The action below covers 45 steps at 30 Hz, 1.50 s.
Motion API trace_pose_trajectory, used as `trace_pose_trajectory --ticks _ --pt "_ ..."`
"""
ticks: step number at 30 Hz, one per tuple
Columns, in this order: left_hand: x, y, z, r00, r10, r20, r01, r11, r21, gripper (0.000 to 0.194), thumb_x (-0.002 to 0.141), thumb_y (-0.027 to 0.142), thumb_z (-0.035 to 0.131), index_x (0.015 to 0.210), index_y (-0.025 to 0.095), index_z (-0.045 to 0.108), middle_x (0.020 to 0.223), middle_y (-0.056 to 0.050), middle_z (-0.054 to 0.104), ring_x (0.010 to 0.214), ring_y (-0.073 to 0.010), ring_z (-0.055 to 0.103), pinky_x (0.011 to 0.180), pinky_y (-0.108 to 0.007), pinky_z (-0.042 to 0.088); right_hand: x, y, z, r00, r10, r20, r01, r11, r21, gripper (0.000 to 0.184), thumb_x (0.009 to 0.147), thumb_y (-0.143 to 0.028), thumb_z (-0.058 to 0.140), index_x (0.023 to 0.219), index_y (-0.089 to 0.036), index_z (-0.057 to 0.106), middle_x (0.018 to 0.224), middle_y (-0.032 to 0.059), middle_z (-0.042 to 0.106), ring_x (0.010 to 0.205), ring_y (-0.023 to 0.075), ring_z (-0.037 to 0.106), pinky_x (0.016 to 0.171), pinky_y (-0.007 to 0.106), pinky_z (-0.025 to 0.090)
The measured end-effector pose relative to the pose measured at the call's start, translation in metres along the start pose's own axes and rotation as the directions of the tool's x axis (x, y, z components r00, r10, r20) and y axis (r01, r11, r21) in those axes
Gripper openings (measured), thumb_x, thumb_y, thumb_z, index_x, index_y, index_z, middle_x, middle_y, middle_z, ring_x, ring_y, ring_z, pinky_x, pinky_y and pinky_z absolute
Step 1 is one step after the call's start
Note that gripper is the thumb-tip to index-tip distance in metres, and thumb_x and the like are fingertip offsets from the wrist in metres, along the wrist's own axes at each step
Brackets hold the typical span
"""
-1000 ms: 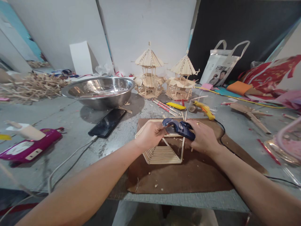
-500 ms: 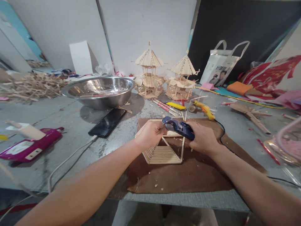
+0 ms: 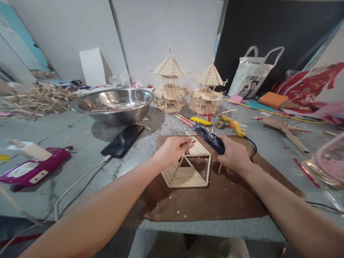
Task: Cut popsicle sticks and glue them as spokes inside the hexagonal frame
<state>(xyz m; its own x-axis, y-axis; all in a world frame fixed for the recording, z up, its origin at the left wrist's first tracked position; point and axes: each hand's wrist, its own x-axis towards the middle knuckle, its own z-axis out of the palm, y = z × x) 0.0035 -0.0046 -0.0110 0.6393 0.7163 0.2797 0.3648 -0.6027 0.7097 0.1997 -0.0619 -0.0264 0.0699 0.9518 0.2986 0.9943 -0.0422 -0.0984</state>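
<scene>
My right hand (image 3: 234, 153) is wrapped round a dark blue hand cutter (image 3: 211, 140), its head pointing left and away from me. Close to that head, my left hand (image 3: 176, 149) is closed in a pinch on a short wooden stick (image 3: 192, 140), mostly hidden by the fingers. Beneath both hands lies a flat polygonal stick panel (image 3: 188, 177) on a brown board (image 3: 215, 204). Rows of thin sticks fill several of its triangular sections; the right one shows bare board. A loose stick (image 3: 220, 168) lies below my right hand.
Two stick pagodas (image 3: 172, 94) stand at the back, beside a steel basin (image 3: 113, 116). A yellow glue gun (image 3: 233, 125), a yellow knife (image 3: 201, 121) and a phone (image 3: 123, 141) lie around the board. Left are a purple power strip (image 3: 37, 166) and a stick pile (image 3: 40, 98).
The cutter has moved slightly right and away from my left hand. My left hand has turned a little, its fingertips now showing, and more of the panel's far part is visible.
</scene>
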Motion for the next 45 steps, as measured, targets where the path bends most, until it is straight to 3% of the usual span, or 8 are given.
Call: trace_pose_trajectory --ticks 3,5,11,19,34,45 --pt "0.001 -0.004 0.0 0.991 -0.12 0.066 0.125 0.989 -0.078 0.028 0.074 0.03 0.044 0.096 0.014 0.048 0.059 0.001 0.057 0.043 -0.0052 0.043 0.043 -0.017 0.034 0.005 0.011 0.0 0.998 0.061 -0.015 -0.061 0.998 -0.014 0.044 0.062 -0.03 0.046 0.104 -0.018 0.043 0.094 0.0079 0.058 0.081 0.0233 0.054 0.062 0.03 0.038" --pt "0.002 -0.005 -0.001 0.981 -0.161 0.105 0.167 0.985 -0.053 0.024 0.074 0.03 0.043 0.089 0.013 0.05 0.062 0.0 0.059 0.043 -0.0052 0.044 0.043 -0.017 0.034 0.009 0.018 0.001 0.993 0.115 0.0 -0.115 0.993 -0.042 0.045 0.062 -0.032 0.046 0.105 -0.018 0.043 0.093 0.0082 0.058 0.08 0.0234 0.054 0.062 0.031 0.038" --pt "0.004 -0.004 -0.009 0.977 -0.146 0.156 0.108 0.967 0.23 0.018 0.067 0.029 0.051 0.067 0.014 0.061 0.059 0.002 0.059 0.052 -0.007 0.047 0.05 -0.018 0.034 0.016 0.032 0.011 0.965 0.196 0.174 -0.175 0.976 -0.128 0.042 0.064 -0.036 0.046 0.101 -0.016 0.047 0.086 0.0101 0.059 0.077 0.024 0.056 0.059 0.031 0.038" --pt "0.001 -0.003 -0.009 0.907 -0.196 0.371 0.116 0.967 0.227 0.014 0.064 0.027 0.055 0.067 0.016 0.064 0.061 0.001 0.062 0.056 -0.0078 0.051 0.053 -0.017 0.035 0.016 0.037 0.019 0.97 0.115 0.214 -0.089 0.988 -0.127 0.067 0.06 -0.062 0.041 0.108 -0.016 0.045 0.094 0.0132 0.057 0.086 0.0276 0.053 0.066 0.034 0.038" --pt "0.0 -0.008 -0.003 0.897 -0.236 0.373 0.101 0.932 0.349 0.018 0.061 0.034 0.055 0.063 0.02 0.066 0.056 0.001 0.061 0.049 -0.008 0.047 0.046 -0.017 0.029 0.016 0.04 0.024 0.971 0.072 0.227 -0.031 0.984 -0.177 0.072 0.061 -0.067 0.036 0.107 -0.013 0.045 0.093 0.0149 0.057 0.085 0.0271 0.053 0.067 0.035 0.038" --pt "0.001 -0.006 -0.004 0.894 -0.198 0.403 0.032 0.923 0.384 0.016 0.062 0.032 0.054 0.061 0.02 0.065 0.048 0.003 0.056 0.045 -0.0073 0.043 0.045 -0.018 0.026 0.016 0.039 0.023 0.972 0.081 0.222 -0.035 0.978 -0.205 0.07 0.061 -0.066 0.036 0.104 -0.013 0.046 0.091 0.0154 0.058 0.083 0.0276 0.054 0.066 0.034 0.038"
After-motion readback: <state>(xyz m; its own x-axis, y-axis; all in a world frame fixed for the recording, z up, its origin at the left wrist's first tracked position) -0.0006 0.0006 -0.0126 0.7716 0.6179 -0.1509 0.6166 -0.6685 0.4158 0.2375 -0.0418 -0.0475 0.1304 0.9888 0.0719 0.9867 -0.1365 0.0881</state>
